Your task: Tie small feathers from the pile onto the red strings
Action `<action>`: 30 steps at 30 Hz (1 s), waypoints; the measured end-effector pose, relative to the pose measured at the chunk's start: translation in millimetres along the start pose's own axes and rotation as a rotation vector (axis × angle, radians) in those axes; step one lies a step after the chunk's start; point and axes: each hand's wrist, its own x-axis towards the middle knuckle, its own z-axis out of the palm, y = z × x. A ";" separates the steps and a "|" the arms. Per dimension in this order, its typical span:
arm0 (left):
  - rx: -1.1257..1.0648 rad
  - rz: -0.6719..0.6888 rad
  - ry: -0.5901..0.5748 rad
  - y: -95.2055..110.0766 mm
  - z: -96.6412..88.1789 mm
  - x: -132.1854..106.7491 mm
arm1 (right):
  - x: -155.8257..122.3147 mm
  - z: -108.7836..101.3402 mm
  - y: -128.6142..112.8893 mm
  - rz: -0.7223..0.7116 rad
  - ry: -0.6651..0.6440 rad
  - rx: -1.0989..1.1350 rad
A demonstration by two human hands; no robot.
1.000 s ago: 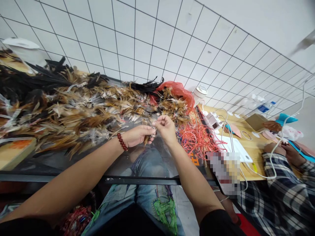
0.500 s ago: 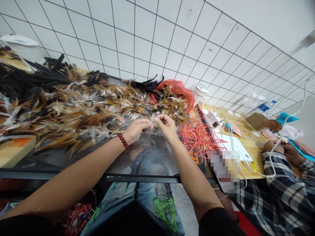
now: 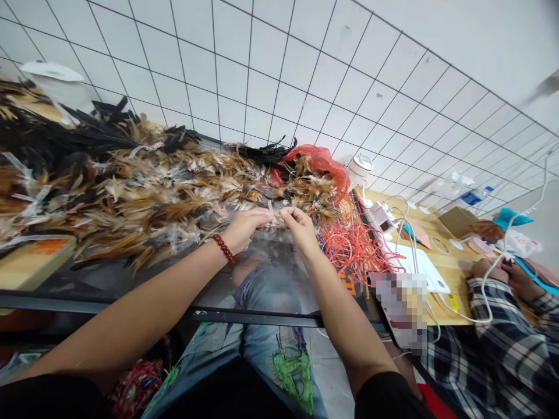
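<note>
A big heap of brown, tan and black feathers [image 3: 131,180] lies across a glass-topped table [image 3: 131,285]. My left hand [image 3: 247,227], with a dark red bead bracelet [image 3: 224,249] on its wrist, is pinched shut at the heap's near edge. My right hand [image 3: 298,227] is pinched shut too, fingertip to fingertip with the left. Between them they hold a small bunch of feathers [image 3: 273,214]; its details are too small to make out. A tangle of red rubber bands [image 3: 353,244] lies just right of my right hand.
A red plastic bag [image 3: 325,162] sits behind the feathers. To the right is a wooden table [image 3: 441,238] with white cables, a white device [image 3: 379,215] and a white cup [image 3: 358,169]. Another person in a plaid sleeve [image 3: 502,326] works there. A white tiled wall rises behind.
Both hands have risen slightly toward the feather heap and their fingertips have come together. One second ago the left hand gripped a dangling feather tuft lower down.
</note>
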 end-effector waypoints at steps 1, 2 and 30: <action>0.058 0.025 -0.031 0.5 0.3 -0.7 | -0.1 0.3 0.2 0.024 -0.039 0.023; 0.109 0.040 -0.059 0.6 1.0 -1.4 | -0.2 0.4 0.6 0.040 -0.084 0.042; -0.309 -0.184 0.083 6.2 1.8 -1.8 | -10.0 3.0 1.1 -0.325 -0.002 -0.409</action>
